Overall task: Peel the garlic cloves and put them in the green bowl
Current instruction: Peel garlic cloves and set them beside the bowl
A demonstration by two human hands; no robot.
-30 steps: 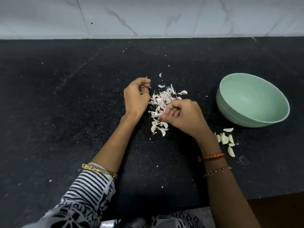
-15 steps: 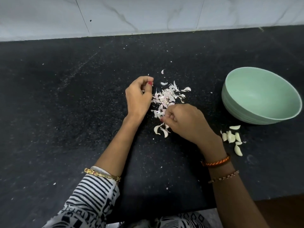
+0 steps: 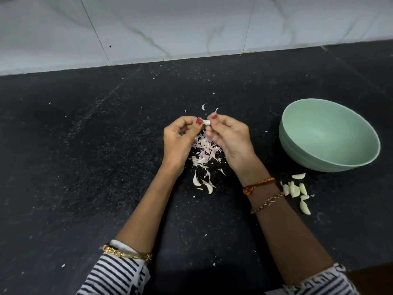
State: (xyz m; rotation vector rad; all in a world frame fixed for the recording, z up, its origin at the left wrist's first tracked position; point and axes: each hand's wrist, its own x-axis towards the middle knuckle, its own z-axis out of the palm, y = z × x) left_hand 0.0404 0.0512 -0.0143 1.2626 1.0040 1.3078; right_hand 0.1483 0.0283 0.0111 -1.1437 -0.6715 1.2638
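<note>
Both hands are raised over the middle of the black speckled stone counter (image 3: pixel 85 167), fingertips meeting. The left hand (image 3: pixel 180 139) and the right hand (image 3: pixel 229 137) pinch one small pale garlic clove (image 3: pixel 206 122) between them, thumb and forefinger of each curled onto it; remaining fingers are curled in loosely. Whether skin is on the clove: cannot tell, too small.

Directly below the hands, on the counter, lies a heap of thin white-pink garlic skins (image 3: pixel 205 152), w/ a few larger curved pieces trailing toward the near edge.

The round pale-green bowl (image 3: pixel 361 160) stands toward the right edge of the counter, tilted slightly, well apart from the hands. No clove shows in the visible part of its interior.

A cluster of peeled cream-white garlic cloves (image 3: pixel 296 190) lies on the counter just beside the bowl on its near side, approx. level w/ the right wrist, not in the bowl.

The right wrist carries an orange thread band (image 3: pixel 258 185) and a thin chain bracelet (image 3: pixel 266 203). The left forearm carries a gold bangle (image 3: pixel 127 253) at the cuff of a black-and-white striped sleeve (image 3: pixel 114 275).

A white marble-veined tiled wall (image 3: pixel 191 24) runs along the counter's far edge. Fine white flecks are scattered across the counter surface.
</note>
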